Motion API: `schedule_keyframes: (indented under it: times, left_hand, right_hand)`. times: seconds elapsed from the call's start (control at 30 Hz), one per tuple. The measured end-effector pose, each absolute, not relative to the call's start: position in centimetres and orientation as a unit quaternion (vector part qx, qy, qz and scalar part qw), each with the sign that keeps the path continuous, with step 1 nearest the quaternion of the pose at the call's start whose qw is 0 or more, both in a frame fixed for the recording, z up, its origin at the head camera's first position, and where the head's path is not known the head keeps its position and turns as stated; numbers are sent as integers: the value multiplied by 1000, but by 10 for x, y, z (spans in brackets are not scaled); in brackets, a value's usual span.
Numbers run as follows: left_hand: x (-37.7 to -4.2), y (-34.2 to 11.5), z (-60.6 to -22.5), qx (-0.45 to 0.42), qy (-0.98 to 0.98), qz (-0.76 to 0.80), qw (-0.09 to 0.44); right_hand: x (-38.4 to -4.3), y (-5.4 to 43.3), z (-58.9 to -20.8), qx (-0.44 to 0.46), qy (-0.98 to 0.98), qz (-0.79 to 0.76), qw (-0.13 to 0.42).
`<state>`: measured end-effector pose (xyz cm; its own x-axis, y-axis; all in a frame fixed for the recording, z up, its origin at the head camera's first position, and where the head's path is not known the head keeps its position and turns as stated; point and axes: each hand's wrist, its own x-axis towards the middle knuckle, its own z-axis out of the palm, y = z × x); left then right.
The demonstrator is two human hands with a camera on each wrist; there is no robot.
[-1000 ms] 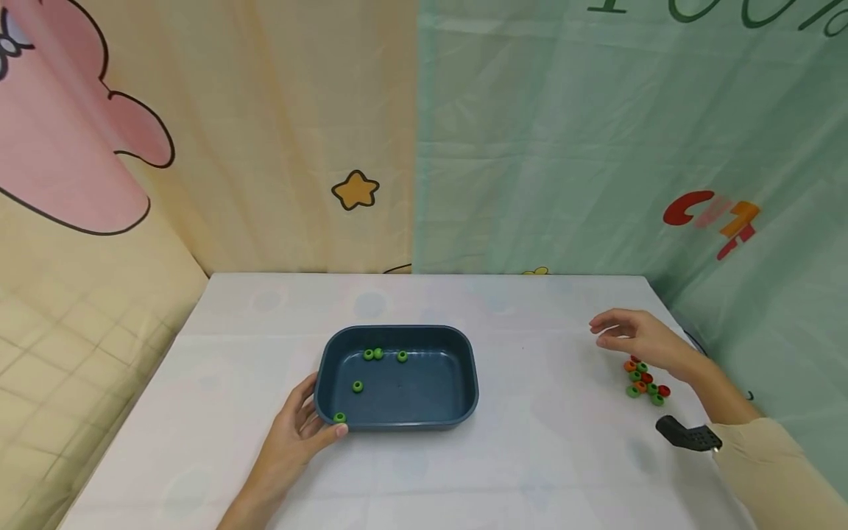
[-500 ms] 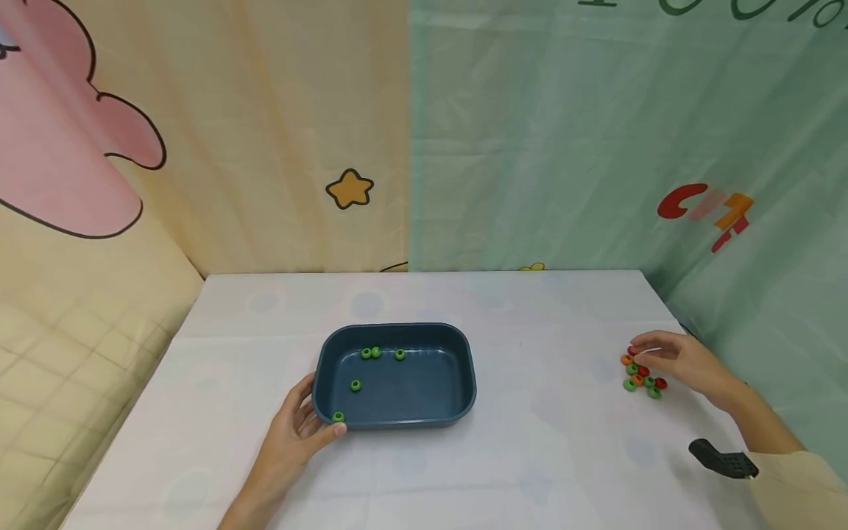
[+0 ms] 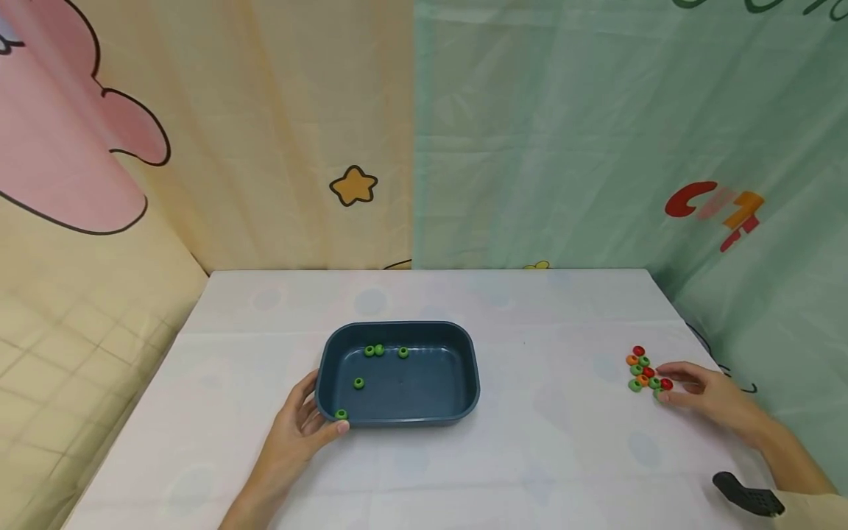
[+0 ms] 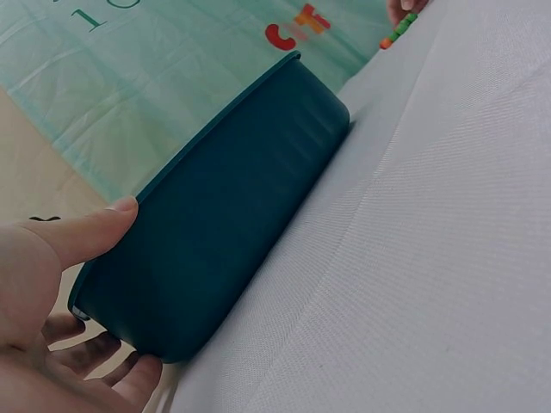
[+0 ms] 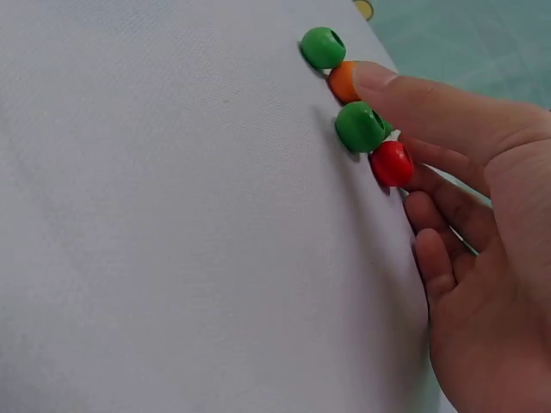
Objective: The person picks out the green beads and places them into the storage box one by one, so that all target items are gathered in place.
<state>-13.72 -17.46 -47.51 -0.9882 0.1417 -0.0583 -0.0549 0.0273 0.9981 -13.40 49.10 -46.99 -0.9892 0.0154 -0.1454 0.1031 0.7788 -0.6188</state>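
In the head view, a dark blue rectangular tray (image 3: 417, 397) stands on the white table, with several green beads (image 3: 358, 383) inside. My left hand (image 3: 288, 430) holds its near left corner; in the left wrist view the thumb lies on the tray's side (image 4: 215, 206) and the fingers go round the end. At the right, a loose cluster of red, orange and green beads (image 3: 637, 370) lies on the cloth. My right hand (image 3: 718, 401) is at its near right side, thumb and fingers spread around a green bead (image 5: 359, 127) and a red bead (image 5: 393, 163), with no clear pinch.
White patterned cloth covers the table (image 3: 530, 456). Behind it hang a beige curtain (image 3: 285, 147) and a green curtain (image 3: 530, 147). A black strap-like piece (image 3: 748, 495) sticks out from the right sleeve (image 3: 811, 509).
My right hand has come down from above the far side of the bead cluster to its near right side. My left hand and the tray have stayed in place.
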Motion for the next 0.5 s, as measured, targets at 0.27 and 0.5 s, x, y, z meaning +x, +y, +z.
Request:
schedule_keyframes:
  times: [0.27,0.5]
  left_hand:
    - [-135,-175,-477,25,715,695,69]
    - [-137,-176,-478,33,713,697,65]
  right_hand:
    - [-130,487,-479,17,942,-331,47]
    - [-130,487,-485,6,944,-330,16]
